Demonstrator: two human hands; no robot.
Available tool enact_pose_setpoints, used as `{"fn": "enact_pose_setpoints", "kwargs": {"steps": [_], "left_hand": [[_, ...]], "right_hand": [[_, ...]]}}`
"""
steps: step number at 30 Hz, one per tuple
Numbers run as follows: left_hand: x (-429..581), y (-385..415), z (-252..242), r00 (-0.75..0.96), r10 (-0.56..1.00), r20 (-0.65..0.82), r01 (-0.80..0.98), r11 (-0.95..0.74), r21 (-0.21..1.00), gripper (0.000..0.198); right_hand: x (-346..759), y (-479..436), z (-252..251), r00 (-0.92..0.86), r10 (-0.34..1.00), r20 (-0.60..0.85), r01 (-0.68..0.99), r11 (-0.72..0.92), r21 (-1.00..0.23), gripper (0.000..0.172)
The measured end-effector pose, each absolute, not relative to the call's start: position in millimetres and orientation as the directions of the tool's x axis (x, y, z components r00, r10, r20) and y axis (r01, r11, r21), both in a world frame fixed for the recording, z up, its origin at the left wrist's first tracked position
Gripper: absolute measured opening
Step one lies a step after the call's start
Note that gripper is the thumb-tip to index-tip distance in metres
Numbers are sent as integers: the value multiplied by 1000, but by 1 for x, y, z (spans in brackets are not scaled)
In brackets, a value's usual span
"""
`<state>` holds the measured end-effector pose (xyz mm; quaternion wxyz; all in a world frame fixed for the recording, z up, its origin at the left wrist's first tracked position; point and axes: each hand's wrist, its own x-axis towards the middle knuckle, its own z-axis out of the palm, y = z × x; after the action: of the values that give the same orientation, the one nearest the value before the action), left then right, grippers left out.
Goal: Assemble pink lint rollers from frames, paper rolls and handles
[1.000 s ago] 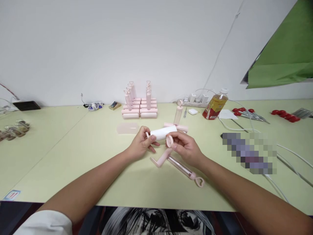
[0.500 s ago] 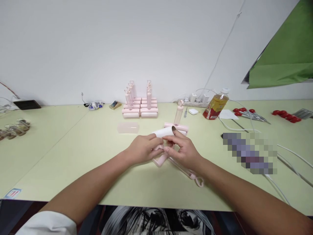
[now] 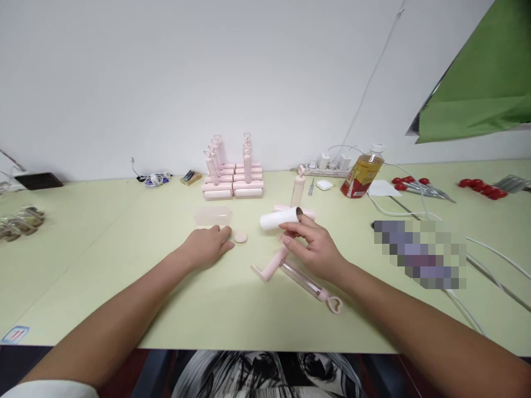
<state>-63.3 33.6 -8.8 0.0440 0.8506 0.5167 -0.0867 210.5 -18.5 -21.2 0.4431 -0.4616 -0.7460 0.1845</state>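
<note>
So the right hand (image 3: 316, 246) has the white lint roll (image 3: 276, 220), fingers curled up against its hollow right end, and the roll sits a bit tilted over the middle of the tabletop (image 3: 136, 287). There's also a little pink bit (image 3: 281, 237) by the thumb and index tips, mostly hidden, so can't tell if it's actually pinched.

Left hand (image 3: 207, 247) is palm down with nothing in it, fingers loosely spread and a bit bent. It's right at the near edge of the translucent pink cover (image 3: 212, 215), though I can't tell if they touch. Just beside its thumb there's a round pink cap (image 3: 240, 237) lying flat.

Lint roller handle (image 3: 305, 282) is down in front of the right hand, angled frame to the left, clear tube running to a heart-shaped loop on the right. Behind the roll, one pink lint roller (image 3: 297, 190) stands upright, and a bunch of assembled rollers (image 3: 233, 188) sits in two rows near the wall. Drink bottle (image 3: 363, 176) is off to the right.
</note>
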Motion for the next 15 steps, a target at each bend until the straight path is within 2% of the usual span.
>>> {"fn": "enact_pose_setpoints", "kwargs": {"steps": [6, 11, 13, 15], "left_hand": [[-76, 34, -4, 446, 869, -212, 893, -446, 50, 41], [-84, 34, 6, 357, 896, -264, 931, -364, 26, 34], [-81, 32, 7, 348, 915, -205, 935, -355, 0, 33], [-72, 29, 4, 407, 910, -75, 913, -409, -1, 32]], "right_hand": [[209, -19, -21, -182, 863, 471, 518, 491, -700, 24], [210, -18, -22, -182, 864, 469, 506, 491, -709, 23], [209, -18, -22, -184, 869, 459, 502, 485, -716, 23], [209, -18, -22, -187, 870, 456, 500, 484, -718, 23]]}}
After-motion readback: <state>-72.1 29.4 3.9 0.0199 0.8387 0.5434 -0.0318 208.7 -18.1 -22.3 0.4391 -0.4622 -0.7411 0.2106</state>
